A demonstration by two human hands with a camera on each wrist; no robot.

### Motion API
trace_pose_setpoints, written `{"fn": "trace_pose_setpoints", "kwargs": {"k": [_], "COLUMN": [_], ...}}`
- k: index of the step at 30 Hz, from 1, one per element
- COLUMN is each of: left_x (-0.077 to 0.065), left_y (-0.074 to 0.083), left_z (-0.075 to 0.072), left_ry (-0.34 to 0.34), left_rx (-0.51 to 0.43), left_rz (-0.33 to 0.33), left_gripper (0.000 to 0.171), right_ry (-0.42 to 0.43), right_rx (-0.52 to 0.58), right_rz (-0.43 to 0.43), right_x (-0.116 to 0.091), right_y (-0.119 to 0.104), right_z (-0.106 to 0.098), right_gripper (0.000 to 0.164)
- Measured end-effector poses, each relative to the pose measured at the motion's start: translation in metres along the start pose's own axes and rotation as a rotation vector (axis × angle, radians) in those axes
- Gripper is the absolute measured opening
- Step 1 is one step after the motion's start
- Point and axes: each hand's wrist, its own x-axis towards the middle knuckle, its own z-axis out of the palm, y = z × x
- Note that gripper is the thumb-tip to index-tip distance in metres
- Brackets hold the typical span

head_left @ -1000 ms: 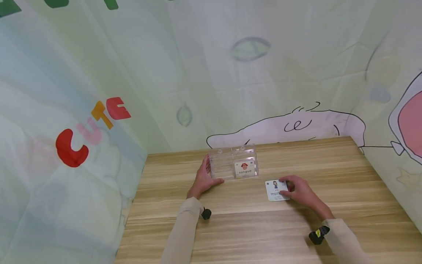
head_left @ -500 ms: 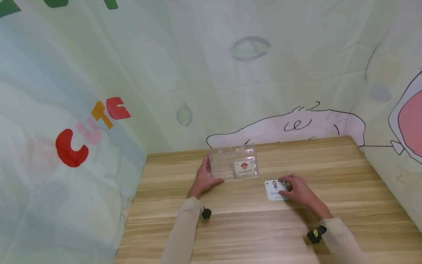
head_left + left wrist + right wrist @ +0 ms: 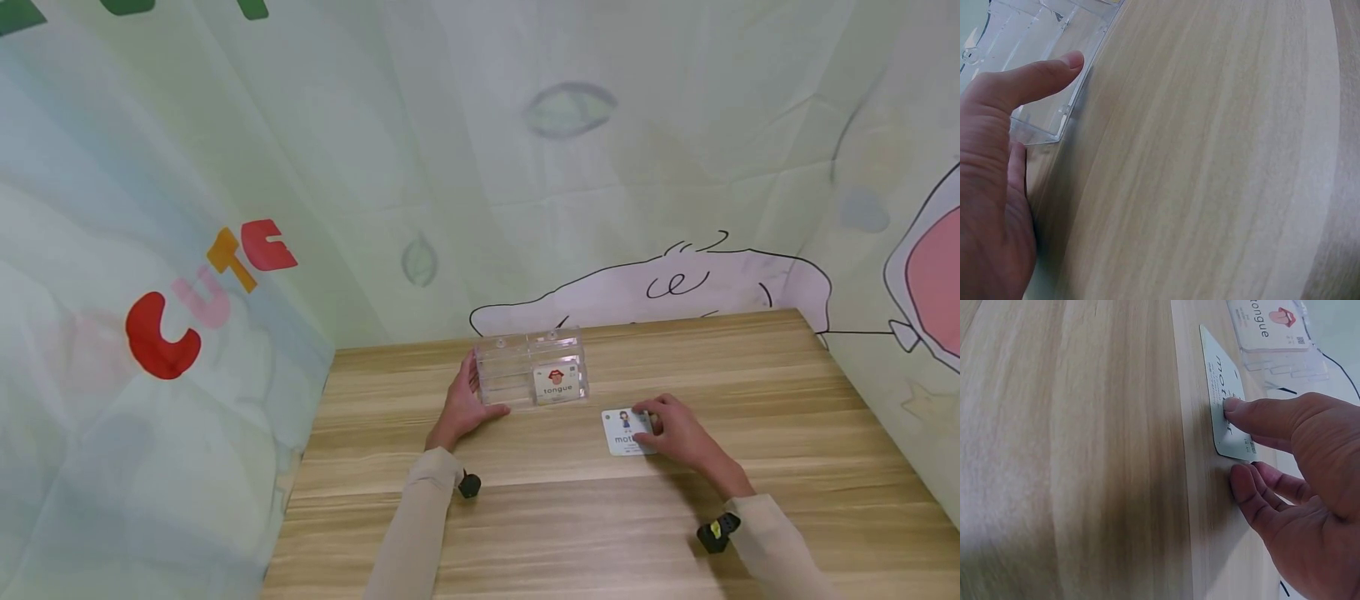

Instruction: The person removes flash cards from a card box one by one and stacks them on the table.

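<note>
The thumb and fingers of the person's right hand (image 3: pixel 681 433), right of centre in the lower half of the head view, pinch the right edge of a white, square, round-cornered card (image 3: pixel 621 432) printed with a small figure in blue and a word beginning "mot". In the right wrist view the thumb lies on the printed face, covering part of the word, and the card sits at upper right, close to the table; whether it touches the wood cannot be told.

Up and to the left of it in the head view stands a clear plastic divided holder (image 3: pixel 504 367). The left hand (image 3: pixel 463 410) grips its left end, thumb along the lower edge, fingers along the side. A white card reading "tongue" (image 3: pixel 557 385), with a red mouth, stands in the holder's lower right part.

Both hands are over a light wood-grain table (image 3: pixel 570 533). Beige sleeves (image 3: pixel 412 517) and black wrist devices (image 3: pixel 469 486) show at the bottom. Behind hangs a pale green printed backdrop (image 3: pixel 465 167), with colourful letters "CUTE" (image 3: pixel 163 337) at left and a pink balloon drawing (image 3: pixel 937 275) at the right edge.
</note>
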Motion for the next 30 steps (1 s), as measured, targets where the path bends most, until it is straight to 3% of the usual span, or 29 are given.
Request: {"fn": "trace_pose_setpoints", "kwargs": {"k": [30], "left_x": [-0.0004], "left_y": [0.002], "left_z": [-0.0008], "left_ry": [-0.003], "left_rx": [-0.011], "left_rz": [0.0], "left_gripper": [0.13], "right_ry": [0.015], "right_rx": [-0.015], "right_rz": [-0.015], "right_x": [-0.001], "right_y": [0.0007], "right_z": [0.0006], "right_gripper": [0.036]}}
